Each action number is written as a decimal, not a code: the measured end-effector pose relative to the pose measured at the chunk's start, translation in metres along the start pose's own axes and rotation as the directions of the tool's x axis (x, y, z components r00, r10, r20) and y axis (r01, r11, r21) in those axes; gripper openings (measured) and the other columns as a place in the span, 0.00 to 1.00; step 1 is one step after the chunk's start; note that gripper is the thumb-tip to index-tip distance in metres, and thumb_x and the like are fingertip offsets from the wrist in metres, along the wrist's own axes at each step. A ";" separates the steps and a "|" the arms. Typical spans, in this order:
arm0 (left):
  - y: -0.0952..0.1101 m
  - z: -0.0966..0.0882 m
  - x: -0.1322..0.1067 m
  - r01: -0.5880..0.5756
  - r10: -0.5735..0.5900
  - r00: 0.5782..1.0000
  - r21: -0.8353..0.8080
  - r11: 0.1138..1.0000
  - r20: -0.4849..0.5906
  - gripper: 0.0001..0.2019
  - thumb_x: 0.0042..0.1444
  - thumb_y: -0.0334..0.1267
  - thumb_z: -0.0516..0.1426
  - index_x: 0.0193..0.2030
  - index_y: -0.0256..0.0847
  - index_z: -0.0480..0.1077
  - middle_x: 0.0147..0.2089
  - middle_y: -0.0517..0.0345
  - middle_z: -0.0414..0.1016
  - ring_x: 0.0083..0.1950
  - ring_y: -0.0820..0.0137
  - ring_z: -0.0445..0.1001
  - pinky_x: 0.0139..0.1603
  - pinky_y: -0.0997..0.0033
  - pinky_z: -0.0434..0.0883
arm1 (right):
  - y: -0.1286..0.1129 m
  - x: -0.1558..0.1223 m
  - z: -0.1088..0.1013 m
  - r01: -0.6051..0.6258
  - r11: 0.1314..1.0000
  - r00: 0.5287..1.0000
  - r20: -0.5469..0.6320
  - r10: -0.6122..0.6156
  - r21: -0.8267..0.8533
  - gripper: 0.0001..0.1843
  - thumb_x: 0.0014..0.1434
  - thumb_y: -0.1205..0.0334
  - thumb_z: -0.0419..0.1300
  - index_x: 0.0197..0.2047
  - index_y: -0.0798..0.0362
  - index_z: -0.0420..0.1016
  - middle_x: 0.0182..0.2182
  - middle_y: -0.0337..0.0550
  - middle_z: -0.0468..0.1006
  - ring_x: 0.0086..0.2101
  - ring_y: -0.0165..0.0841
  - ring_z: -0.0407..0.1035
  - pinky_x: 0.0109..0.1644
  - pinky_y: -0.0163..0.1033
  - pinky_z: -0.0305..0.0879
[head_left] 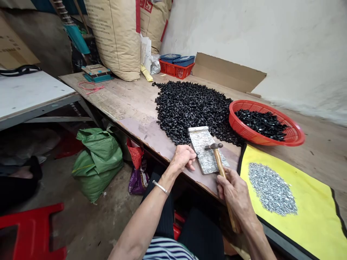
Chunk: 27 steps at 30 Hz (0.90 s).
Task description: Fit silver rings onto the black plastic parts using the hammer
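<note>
My right hand is wrapped round the wooden handle of a hammer. The hammer's dark metal head hangs over a worn grey metal plate on the table's front edge. At the plate's left side, my left hand pinches a small black clip between thumb and fingertips. Just beyond the plate spreads a big heap of small black plastic parts. To the right of my right hand, many small silvery metal pieces lie on a yellow cloth.
A red basket with black parts in it stands at the right. Behind the heap are a red crate, a cardboard strip and large paper sacks. A green sack and a red stool are on the floor at left.
</note>
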<state>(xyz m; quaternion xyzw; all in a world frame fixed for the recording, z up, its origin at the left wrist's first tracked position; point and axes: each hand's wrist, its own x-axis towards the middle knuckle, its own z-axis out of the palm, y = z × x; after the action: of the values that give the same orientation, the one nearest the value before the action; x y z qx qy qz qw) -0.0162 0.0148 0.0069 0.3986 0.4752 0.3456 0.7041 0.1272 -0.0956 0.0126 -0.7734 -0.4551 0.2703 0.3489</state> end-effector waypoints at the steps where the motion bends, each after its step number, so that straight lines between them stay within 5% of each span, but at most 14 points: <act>1: 0.000 -0.003 -0.007 -0.006 0.008 0.999 -0.040 0.999 0.045 0.05 0.40 0.25 0.54 0.20 0.35 0.62 0.14 0.65 0.63 0.11 0.81 0.56 0.14 0.71 0.70 | 0.000 0.001 0.000 -0.031 0.999 0.998 0.057 0.030 0.011 0.20 0.54 0.55 0.49 0.47 0.57 0.67 0.14 0.34 0.66 0.15 0.31 0.61 0.21 0.36 0.59; 4: -0.001 -0.012 -0.031 -0.013 0.058 0.975 -0.205 0.979 0.213 0.05 0.40 0.29 0.58 0.22 0.35 0.63 0.17 0.64 0.65 0.12 0.82 0.55 0.12 0.72 0.69 | -0.002 -0.001 -0.002 0.085 0.972 0.996 -0.020 -0.092 -0.220 0.18 0.53 0.56 0.51 0.43 0.57 0.70 0.20 0.41 0.71 0.21 0.34 0.65 0.29 0.40 0.62; 7: -0.001 -0.014 -0.053 0.026 0.067 0.946 -0.279 0.960 0.317 0.07 0.40 0.31 0.60 0.23 0.34 0.64 0.18 0.62 0.67 0.12 0.82 0.56 0.12 0.74 0.69 | -0.013 -0.012 -0.007 0.214 0.869 0.939 -0.151 -0.309 -0.446 0.16 0.53 0.55 0.51 0.35 0.56 0.75 0.29 0.50 0.74 0.33 0.41 0.67 0.40 0.47 0.62; 9: -0.001 -0.013 -0.064 0.061 0.057 0.930 -0.307 0.950 0.363 0.07 0.39 0.32 0.61 0.24 0.34 0.65 0.18 0.61 0.68 0.12 0.82 0.57 0.12 0.74 0.69 | -0.024 -0.021 -0.010 0.244 0.913 0.940 -0.151 -0.305 -0.326 0.15 0.54 0.55 0.52 0.33 0.55 0.75 0.31 0.50 0.74 0.35 0.40 0.67 0.41 0.46 0.62; 12: -0.002 -0.012 -0.073 0.108 0.053 0.910 -0.359 0.927 0.412 0.08 0.40 0.32 0.61 0.24 0.34 0.65 0.17 0.61 0.68 0.12 0.81 0.57 0.11 0.75 0.69 | -0.041 -0.033 -0.008 0.133 0.981 0.987 0.073 -0.145 0.144 0.15 0.54 0.53 0.56 0.38 0.55 0.75 0.25 0.42 0.71 0.26 0.31 0.64 0.31 0.38 0.62; 14: -0.004 -0.012 -0.074 0.133 0.056 0.899 -0.393 0.910 0.434 0.08 0.41 0.32 0.61 0.25 0.33 0.65 0.17 0.61 0.68 0.11 0.81 0.57 0.11 0.75 0.68 | -0.047 -0.039 -0.003 -0.012 0.922 0.968 0.235 -0.086 0.386 0.16 0.53 0.53 0.58 0.40 0.55 0.74 0.21 0.38 0.68 0.21 0.27 0.59 0.25 0.34 0.58; 16: -0.008 -0.014 -0.073 0.148 0.060 0.894 -0.419 0.896 0.445 0.07 0.41 0.32 0.61 0.25 0.33 0.66 0.17 0.60 0.68 0.11 0.81 0.57 0.10 0.75 0.68 | -0.049 -0.044 0.003 -0.080 0.853 0.962 0.265 -0.069 0.516 0.16 0.52 0.54 0.60 0.39 0.57 0.74 0.21 0.37 0.68 0.20 0.25 0.58 0.23 0.33 0.56; 20: -0.013 -0.014 -0.073 0.110 0.062 0.913 -0.389 0.914 0.403 0.07 0.41 0.32 0.61 0.24 0.33 0.65 0.17 0.61 0.68 0.11 0.81 0.57 0.10 0.75 0.67 | -0.046 -0.045 0.008 -0.145 0.817 0.969 0.248 0.002 0.558 0.18 0.49 0.53 0.62 0.38 0.58 0.74 0.21 0.40 0.71 0.19 0.25 0.60 0.22 0.33 0.55; 27: -0.013 -0.004 -0.076 -0.023 0.038 0.942 -0.049 0.999 0.334 0.05 0.40 0.31 0.58 0.23 0.35 0.64 0.16 0.64 0.66 0.11 0.79 0.61 0.10 0.80 0.63 | -0.043 -0.037 0.005 -0.246 0.889 0.958 0.239 0.161 0.387 0.12 0.47 0.56 0.59 0.23 0.57 0.70 0.13 0.35 0.67 0.12 0.21 0.53 0.16 0.29 0.48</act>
<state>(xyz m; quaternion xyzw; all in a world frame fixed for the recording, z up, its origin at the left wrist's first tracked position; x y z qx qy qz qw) -0.0425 -0.0559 0.0239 0.4432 0.3348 0.2943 0.7777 0.0848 -0.1123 0.0471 -0.6944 -0.3367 0.4720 0.4262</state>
